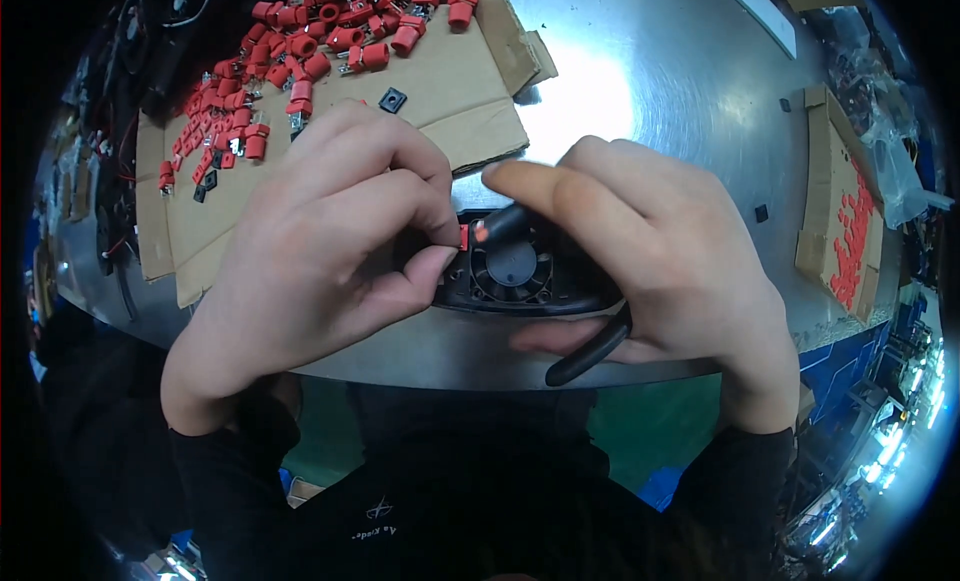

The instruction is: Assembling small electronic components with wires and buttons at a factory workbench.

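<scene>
In front of me on the bench's near edge lies a black plastic housing [560,291] with a small cooling fan [512,273] set in it. My left hand [330,231] is closed, thumb and forefinger pinching a small red piece [463,237] at the housing's left part. My right hand [660,241] grips a tool with two curved black handles [592,351], like pliers; its jaws are hidden. One handle's worn, copper-coloured end [481,231] sits right beside the red piece, over the fan. The right forefinger stretches along that handle.
A flattened cardboard sheet [440,131] bears a heap of red connectors [300,51] at the far left. A small black square part [393,100] lies there too. An open carton [820,221] with small red pieces [852,236] stands right. The metal bench [660,91] reflects bright light.
</scene>
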The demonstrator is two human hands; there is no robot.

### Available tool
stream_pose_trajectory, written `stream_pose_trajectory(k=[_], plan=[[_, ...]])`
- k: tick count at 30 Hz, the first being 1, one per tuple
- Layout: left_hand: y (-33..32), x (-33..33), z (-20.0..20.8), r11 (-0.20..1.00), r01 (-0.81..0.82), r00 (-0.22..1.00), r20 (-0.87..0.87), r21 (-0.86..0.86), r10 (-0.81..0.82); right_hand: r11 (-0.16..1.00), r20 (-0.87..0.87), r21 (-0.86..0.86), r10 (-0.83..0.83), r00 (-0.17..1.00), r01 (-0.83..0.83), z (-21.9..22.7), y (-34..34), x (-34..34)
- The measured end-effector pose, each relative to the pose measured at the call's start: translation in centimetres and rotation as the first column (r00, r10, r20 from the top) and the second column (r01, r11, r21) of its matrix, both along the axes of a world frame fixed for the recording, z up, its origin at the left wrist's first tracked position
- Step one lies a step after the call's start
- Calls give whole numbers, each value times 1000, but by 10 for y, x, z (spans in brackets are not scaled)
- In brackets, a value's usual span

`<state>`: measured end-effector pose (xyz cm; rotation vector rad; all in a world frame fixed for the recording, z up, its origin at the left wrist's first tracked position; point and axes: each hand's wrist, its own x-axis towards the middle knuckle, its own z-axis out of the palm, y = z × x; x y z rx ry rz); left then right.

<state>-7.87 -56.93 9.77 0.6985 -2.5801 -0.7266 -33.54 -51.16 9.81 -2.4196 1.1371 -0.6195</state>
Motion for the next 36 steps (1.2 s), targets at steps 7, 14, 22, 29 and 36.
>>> stream_pose_trajectory(k=[7,14,22,29,36], plan=[[-2,-1,-3,1000,15,1000,-14,-2,-15,987,146,-127,121,982,-103,-19,-5,1],[2,0,-6,999,49,999,-24,12,-49,987,95,24,158,983,-161,-14,0,4],[-1,4,-8,997,31,997,-71,66,-27,993,74,99,57,996,-64,-7,-1,5],[-1,5,-12,969,101,992,-102,227,-79,964,77,127,226,971,-234,-4,2,5],[-3,6,-7,819,4,999,27,574,-23,959,87,214,170,982,-185,-5,0,2]])
